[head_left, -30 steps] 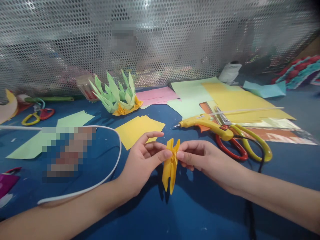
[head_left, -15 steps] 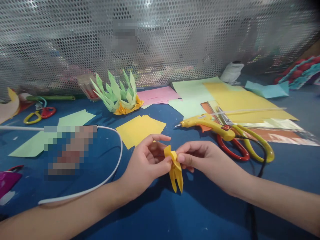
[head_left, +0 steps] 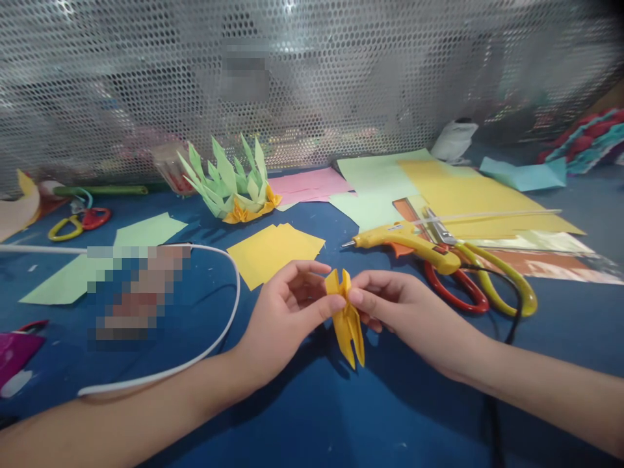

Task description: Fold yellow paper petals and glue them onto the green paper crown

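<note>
While pinched between both hands over the blue table (head_left: 312,416), held upright near the middle of the head view: a folded yellow paper piece (head_left: 347,318), two short tips pointing up, longer pointed flaps hanging down, just clear of the tabletop as far as can be told. Left hand (head_left: 287,315) closed on the piece from the left, thumb and forefinger narrowed onto its waist, remaining fingers curled loosely above. Right hand (head_left: 404,312) closed on it from the right, fingertips (head_left: 355,298) pressed against the same fold, meeting the left thumb there. Both forearms stretched in from the bottom corners.

Just behind the hands, flat on the table: a small stack of yellow paper squares (head_left: 275,250). Farther back, near the perforated metal screen (head_left: 312,78): a green paper crown of spiky leaves (head_left: 227,182) with yellow folded bits at its base. To the right, near the right hand but apart from it: a yellow glue gun (head_left: 404,244), nozzle pointing left, lying beside red-and-yellow scissors (head_left: 480,279) on large sheets of coloured paper (head_left: 468,192). To the left: a white cable (head_left: 214,260) looping over the table, pale green paper (head_left: 146,231), and a second pair of scissors (head_left: 78,221) far left.
</note>
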`<move>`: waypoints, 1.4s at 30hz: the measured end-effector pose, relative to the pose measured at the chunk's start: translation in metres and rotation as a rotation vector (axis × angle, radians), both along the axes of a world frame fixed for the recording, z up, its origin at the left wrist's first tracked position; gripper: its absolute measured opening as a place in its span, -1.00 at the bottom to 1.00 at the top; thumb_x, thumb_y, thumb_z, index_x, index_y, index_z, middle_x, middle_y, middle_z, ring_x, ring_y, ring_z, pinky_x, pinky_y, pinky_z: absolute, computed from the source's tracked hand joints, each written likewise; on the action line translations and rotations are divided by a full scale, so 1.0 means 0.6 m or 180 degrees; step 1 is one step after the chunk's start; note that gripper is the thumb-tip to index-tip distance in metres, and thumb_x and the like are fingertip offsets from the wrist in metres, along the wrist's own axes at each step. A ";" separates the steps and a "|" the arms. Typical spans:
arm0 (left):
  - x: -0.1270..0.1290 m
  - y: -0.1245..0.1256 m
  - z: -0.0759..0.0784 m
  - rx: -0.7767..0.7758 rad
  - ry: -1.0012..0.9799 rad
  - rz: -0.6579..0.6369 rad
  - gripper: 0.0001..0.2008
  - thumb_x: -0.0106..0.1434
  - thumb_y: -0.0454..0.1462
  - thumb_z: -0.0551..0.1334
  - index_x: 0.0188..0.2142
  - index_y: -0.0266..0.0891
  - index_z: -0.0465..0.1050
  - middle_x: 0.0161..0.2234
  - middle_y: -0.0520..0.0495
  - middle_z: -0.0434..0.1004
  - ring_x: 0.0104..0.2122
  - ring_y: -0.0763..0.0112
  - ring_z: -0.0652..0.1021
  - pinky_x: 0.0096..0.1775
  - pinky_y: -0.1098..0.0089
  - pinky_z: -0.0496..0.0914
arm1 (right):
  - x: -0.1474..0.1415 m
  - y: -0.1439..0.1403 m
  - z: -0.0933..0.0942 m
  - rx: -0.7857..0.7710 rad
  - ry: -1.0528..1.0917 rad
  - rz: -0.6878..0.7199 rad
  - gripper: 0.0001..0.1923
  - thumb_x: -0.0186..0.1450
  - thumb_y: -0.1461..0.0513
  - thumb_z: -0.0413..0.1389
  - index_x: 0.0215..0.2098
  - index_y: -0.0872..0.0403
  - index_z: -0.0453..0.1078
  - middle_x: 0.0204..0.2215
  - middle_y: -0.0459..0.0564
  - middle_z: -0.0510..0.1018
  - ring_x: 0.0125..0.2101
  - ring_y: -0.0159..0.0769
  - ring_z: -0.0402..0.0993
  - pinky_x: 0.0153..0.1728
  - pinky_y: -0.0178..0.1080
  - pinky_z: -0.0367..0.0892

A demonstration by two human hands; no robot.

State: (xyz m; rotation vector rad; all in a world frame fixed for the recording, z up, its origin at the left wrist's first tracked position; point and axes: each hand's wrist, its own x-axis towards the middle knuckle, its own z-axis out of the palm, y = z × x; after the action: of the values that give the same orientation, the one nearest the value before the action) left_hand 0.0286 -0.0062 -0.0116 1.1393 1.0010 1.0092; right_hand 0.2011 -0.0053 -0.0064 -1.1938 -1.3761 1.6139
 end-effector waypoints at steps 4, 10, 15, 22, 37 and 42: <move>0.001 -0.003 0.003 -0.0039 0.0167 -0.0140 -0.69 0.10 -0.26 0.35 -0.18 -0.22 0.34 -0.33 -0.01 0.52 -0.27 0.36 0.55 -0.16 0.35 0.44 | -0.001 -0.001 -0.001 0.0000 -0.0043 -0.0174 -0.64 0.04 -0.03 0.28 -0.49 0.09 0.40 -0.64 -0.20 0.24 -0.61 -0.51 0.09 -0.61 -0.38 0.09; 0.000 -0.004 0.000 0.0019 0.0109 -0.0143 -0.68 0.11 -0.28 0.33 -0.15 -0.21 0.32 -0.34 -0.01 0.52 -0.28 0.37 0.56 -0.16 0.35 0.45 | 0.000 0.002 -0.005 -0.0160 0.0096 -0.0123 -0.73 0.03 0.05 0.31 -0.50 0.08 0.45 -0.62 -0.19 0.30 -0.59 -0.52 0.12 -0.58 -0.40 0.11; 0.000 -0.004 0.001 0.0003 0.0098 -0.0177 -0.66 0.13 -0.29 0.31 -0.11 -0.19 0.28 -0.37 0.00 0.51 -0.30 0.35 0.57 -0.19 0.33 0.46 | 0.002 0.003 -0.007 -0.0184 0.0137 -0.0061 -0.79 0.06 0.10 0.30 -0.49 0.06 0.46 -0.60 -0.19 0.34 -0.57 -0.53 0.15 -0.55 -0.41 0.13; -0.001 -0.004 -0.003 0.0073 0.0062 -0.0257 -0.67 0.16 -0.30 0.28 -0.09 -0.18 0.26 -0.35 0.00 0.50 -0.29 0.37 0.57 -0.19 0.35 0.46 | 0.004 0.002 -0.007 -0.0184 0.0075 -0.0021 -0.79 0.10 0.10 0.28 -0.45 0.07 0.46 -0.59 -0.20 0.35 -0.57 -0.54 0.15 -0.55 -0.43 0.14; 0.002 0.000 -0.001 -0.0023 -0.0188 -0.0163 -0.76 0.16 -0.35 0.27 -0.16 -0.21 0.33 -0.34 0.04 0.46 -0.32 0.48 0.54 -0.32 0.51 0.49 | 0.006 -0.003 -0.001 0.1484 -0.1100 0.0028 -0.74 0.30 0.12 0.03 -0.12 -0.01 0.46 -0.23 -0.04 0.51 -0.20 -0.25 0.40 -0.14 -0.21 0.33; 0.003 0.001 -0.001 -0.0078 -0.0094 -0.0192 -0.71 0.17 -0.44 0.22 -0.11 -0.22 0.29 -0.33 0.03 0.48 -0.33 0.51 0.55 -0.27 0.52 0.48 | 0.009 0.000 0.003 0.1745 -0.1307 0.0192 -0.72 0.34 0.22 -0.05 -0.09 -0.05 0.46 -0.23 -0.05 0.46 -0.15 -0.29 0.35 -0.10 -0.22 0.28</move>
State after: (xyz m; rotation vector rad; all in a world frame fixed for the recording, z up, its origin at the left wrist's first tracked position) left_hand 0.0305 -0.0058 -0.0123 1.1250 0.9476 0.9606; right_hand 0.2063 -0.0052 -0.0048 -1.1789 -1.9665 0.9458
